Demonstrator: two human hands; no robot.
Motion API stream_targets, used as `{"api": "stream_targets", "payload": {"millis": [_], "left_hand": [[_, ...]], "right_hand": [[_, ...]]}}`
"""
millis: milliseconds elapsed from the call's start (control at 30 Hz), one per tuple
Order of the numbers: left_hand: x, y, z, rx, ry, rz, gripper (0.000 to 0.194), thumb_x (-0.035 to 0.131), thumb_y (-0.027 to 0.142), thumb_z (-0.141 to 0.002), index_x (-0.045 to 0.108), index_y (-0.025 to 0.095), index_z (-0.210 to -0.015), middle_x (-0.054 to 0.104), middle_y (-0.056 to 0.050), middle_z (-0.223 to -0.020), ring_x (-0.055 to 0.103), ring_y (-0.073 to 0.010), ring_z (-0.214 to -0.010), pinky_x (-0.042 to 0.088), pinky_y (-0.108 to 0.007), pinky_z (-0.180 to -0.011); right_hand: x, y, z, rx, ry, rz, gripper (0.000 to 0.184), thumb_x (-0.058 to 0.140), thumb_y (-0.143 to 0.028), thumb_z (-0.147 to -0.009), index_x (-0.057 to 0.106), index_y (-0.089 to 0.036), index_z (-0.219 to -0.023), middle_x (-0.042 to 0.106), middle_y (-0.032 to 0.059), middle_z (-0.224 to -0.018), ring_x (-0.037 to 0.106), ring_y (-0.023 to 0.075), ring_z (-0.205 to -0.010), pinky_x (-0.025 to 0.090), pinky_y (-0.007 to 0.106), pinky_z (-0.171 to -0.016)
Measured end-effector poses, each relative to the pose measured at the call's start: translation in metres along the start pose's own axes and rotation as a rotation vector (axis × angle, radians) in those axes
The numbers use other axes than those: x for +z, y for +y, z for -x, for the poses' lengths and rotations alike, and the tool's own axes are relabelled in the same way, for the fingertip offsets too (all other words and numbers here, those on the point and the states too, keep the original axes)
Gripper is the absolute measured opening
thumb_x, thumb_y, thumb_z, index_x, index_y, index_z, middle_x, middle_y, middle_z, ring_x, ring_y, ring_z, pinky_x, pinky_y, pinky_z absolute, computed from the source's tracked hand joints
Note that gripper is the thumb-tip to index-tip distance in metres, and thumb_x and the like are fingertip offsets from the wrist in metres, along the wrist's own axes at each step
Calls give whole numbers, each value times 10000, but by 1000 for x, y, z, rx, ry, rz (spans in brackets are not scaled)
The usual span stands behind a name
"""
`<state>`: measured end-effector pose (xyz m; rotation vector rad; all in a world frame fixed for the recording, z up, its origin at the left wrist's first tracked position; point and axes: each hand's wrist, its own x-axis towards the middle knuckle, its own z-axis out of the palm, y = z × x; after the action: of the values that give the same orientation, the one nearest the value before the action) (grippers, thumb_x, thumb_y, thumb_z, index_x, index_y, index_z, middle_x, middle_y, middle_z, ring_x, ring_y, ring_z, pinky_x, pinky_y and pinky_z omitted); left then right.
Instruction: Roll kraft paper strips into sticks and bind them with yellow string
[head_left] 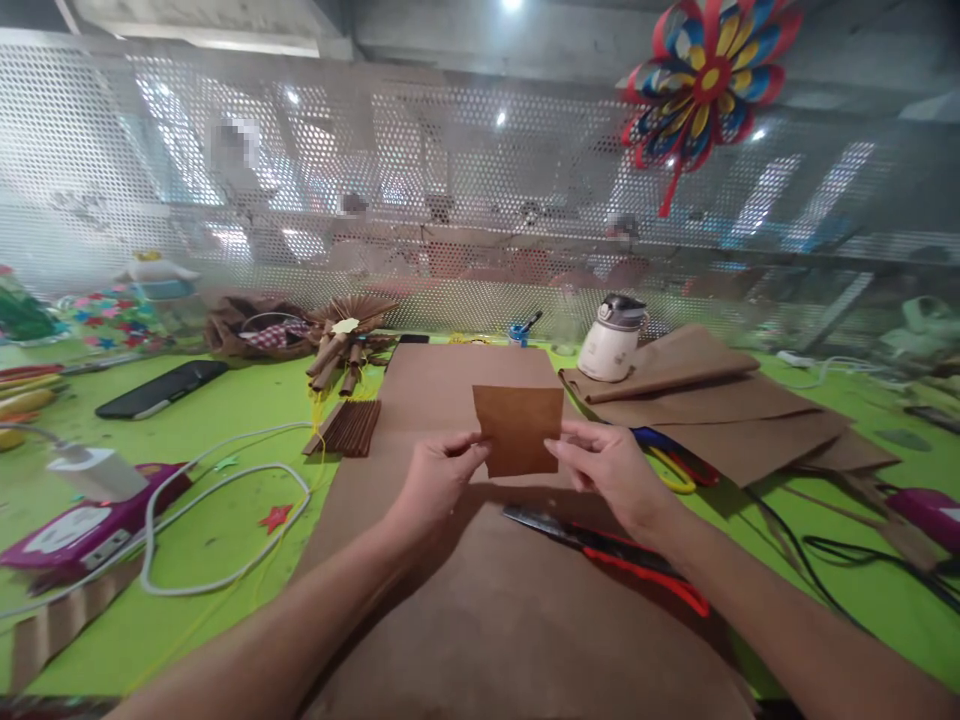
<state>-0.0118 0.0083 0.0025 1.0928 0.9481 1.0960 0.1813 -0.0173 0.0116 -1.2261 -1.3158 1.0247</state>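
Observation:
A small square of brown kraft paper [520, 428] is held up in front of me, above a long brown paper sheet [480, 620]. My left hand [442, 478] pinches its left edge between thumb and fingers. Its right edge is gripped the same way by my right hand [611, 468]. Below the square lie scissors [600, 552] with red handles, blades pointing left, partly behind my right forearm. Another pair of scissors with yellow and blue handles [679, 470] rests to the right of my right hand.
Pleated brown paper [352, 428] and paper rolls [334, 362] lie at left, near a phone [161, 388], a purple power strip [97, 525] and a looped white cable [225, 590]. Brown paper sheets [750, 420] and a white bottle [609, 345] stand at right. A perforated panel [480, 150] rises behind.

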Motion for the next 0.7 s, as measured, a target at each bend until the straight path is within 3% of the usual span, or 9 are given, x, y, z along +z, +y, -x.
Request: {"api": "stream_targets", "payload": {"millis": [100, 200, 367, 533, 700], "left_hand": [[1, 6, 1, 12, -36, -27, 239, 711, 333, -663, 702, 120, -771, 562, 2, -474, 448, -81, -401, 373, -208, -429], [4, 12, 3, 42, -70, -15, 299, 743, 267, -624, 708, 131, -889, 670, -53, -658, 561, -120, -555, 432, -218, -522], [7, 14, 10, 76, -155, 65, 400, 774, 199, -583, 701, 178, -976, 698, -70, -866, 623, -176, -736, 481, -259, -643], [5, 14, 16, 210, -170, -104, 240, 761, 192, -613, 748, 198, -852, 677, -67, -879, 621, -183, -772, 483, -233, -641], [6, 22, 22, 331, -133, -158, 109, 732, 197, -660, 764, 225, -761, 695, -60, -868, 637, -195, -794, 499, -236, -644]], "right_hand": [[3, -3, 2, -13, -82, -153, 212, 684, -325, -729, 676, -168, -871, 654, 10, -656, 534, 109, -539, 405, 234, -501], [2, -3, 2, -82, -66, -212, 188, 706, -294, -709, 705, -189, -865, 680, 23, -743, 600, 146, -669, 480, 285, -647], [-5, -6, 5, -196, -70, -26, 131, 682, -269, -732, 741, -207, -833, 674, 34, -766, 600, 172, -737, 478, 288, -668], [-11, -12, 8, -452, -124, 166, 146, 660, -218, -766, 745, -238, -883, 653, 32, -768, 573, 147, -708, 456, 255, -634], [-11, -14, 9, -489, -127, 194, 148, 650, -216, -776, 740, -248, -889, 677, 37, -818, 603, 161, -760, 481, 269, -676]]}}
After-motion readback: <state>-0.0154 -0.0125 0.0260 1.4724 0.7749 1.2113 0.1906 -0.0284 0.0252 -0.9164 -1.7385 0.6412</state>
